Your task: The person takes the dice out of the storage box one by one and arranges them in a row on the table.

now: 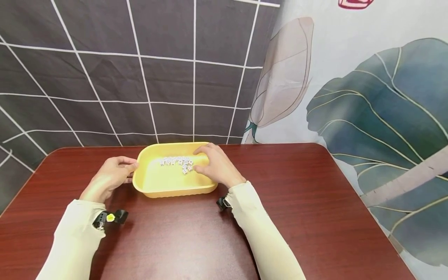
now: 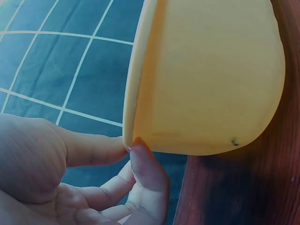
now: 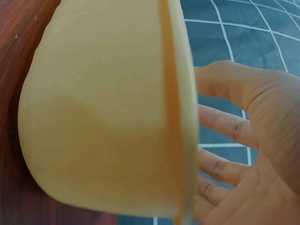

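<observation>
**Pinched by the rim on the left, reached into from the right**

Behind the work, dark gridded cloth [image 1: 164, 77] and, off to the right, white floral cloth [image 1: 353, 217], both probably hung as backdrop. In front, reddish-brown table [image 1: 297, 194], broad enough to give both arms room.

On it, near the far edge, yellow tray [image 1: 161, 179], set lengthwise from left to right, apparently so as to bring both ends within reach. Raised walls all round, well suited to keeping loose pieces from rolling off.

From either side, cream sleeves [image 1: 259, 221] stretched forward, stopping short of the tray.

At the left end, left hand [image 1: 113, 171] pinching the rim, thumb at the lip and forefinger against the outer wall; judged a steadying hold rather than a lifting one, given the tray's rest on the table. Over the right end, right hand [image 1: 218, 165], thumb and forefinger well parted inside the rim, nothing visibly gripped; presumably spread to come at the pieces from two sides. Cannot tell whether touching any die.

At each wrist, black wrist gear [image 1: 99, 219], likely angled towards the hand's work.

Smallest, white dice [image 1: 180, 159] inside the tray: mostly strung in a rough row across the farther half, a few bunched nearer, just beside the right thumb.
</observation>
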A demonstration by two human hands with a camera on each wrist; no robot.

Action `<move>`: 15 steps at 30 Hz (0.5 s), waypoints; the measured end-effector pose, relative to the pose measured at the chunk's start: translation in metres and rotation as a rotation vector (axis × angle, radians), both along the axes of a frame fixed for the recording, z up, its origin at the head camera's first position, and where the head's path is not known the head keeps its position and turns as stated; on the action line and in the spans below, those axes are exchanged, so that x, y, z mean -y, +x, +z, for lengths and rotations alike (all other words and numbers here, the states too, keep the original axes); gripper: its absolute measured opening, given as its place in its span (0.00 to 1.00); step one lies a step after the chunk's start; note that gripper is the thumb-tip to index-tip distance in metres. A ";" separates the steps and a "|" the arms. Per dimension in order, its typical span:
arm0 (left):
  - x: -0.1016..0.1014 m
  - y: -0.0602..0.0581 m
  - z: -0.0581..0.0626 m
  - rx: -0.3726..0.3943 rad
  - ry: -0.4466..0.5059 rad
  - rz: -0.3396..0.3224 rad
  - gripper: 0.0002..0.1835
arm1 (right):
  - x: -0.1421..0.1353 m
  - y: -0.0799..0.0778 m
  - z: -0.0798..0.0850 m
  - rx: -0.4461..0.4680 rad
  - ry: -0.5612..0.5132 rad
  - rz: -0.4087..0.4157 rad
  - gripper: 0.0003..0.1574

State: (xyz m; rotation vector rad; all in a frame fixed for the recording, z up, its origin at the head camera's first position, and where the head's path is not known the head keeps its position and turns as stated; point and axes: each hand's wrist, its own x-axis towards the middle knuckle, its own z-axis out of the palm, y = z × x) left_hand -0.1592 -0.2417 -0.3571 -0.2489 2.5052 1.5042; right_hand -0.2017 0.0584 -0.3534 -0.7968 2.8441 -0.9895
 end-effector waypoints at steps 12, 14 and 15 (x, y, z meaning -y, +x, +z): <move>-0.002 0.000 0.000 0.014 0.008 0.002 0.23 | 0.013 -0.006 -0.010 0.036 0.031 -0.012 0.25; -0.002 0.000 0.000 0.012 -0.001 0.000 0.23 | 0.016 -0.006 -0.011 0.048 0.045 -0.023 0.25; -0.002 0.000 0.000 0.012 -0.002 0.000 0.23 | 0.017 -0.007 -0.011 0.055 0.049 -0.028 0.25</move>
